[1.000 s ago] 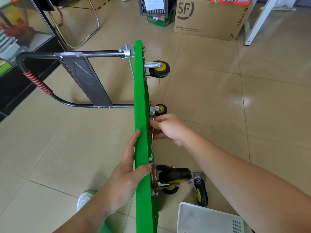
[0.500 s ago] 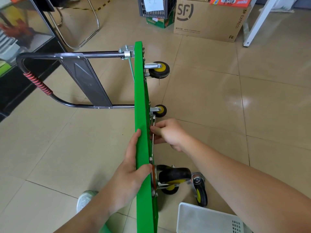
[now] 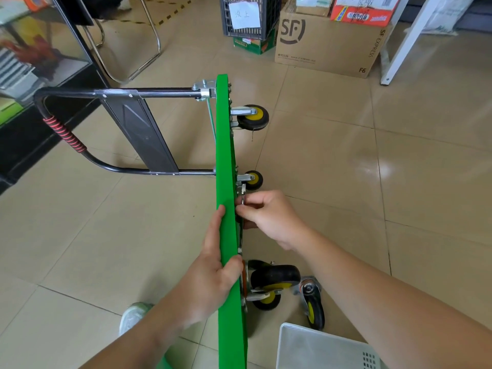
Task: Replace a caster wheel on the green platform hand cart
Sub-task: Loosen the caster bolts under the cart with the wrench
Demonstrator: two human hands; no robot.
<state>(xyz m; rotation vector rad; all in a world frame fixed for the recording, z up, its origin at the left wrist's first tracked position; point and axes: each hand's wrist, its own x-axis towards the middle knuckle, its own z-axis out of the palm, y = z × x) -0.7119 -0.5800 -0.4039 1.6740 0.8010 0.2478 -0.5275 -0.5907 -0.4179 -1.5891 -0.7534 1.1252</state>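
Nearest you, a loose caster [image 3: 312, 304] lies on the floor beside the white basket [image 3: 319, 350]. Your left hand [image 3: 210, 283] clamps the edge of the green cart [image 3: 226, 161], which stands on its side. Your right hand [image 3: 269, 217] pinches a wrench [image 3: 242, 194] against the underside, just below the small wheel [image 3: 254, 179]. You look to be working a mounting bolt, so next turn it squarely while bracing the cart

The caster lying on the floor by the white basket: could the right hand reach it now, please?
Probably yes: the caster lies uncovered on the same side of the green platform as the right hand, though that hand grips a wrench.
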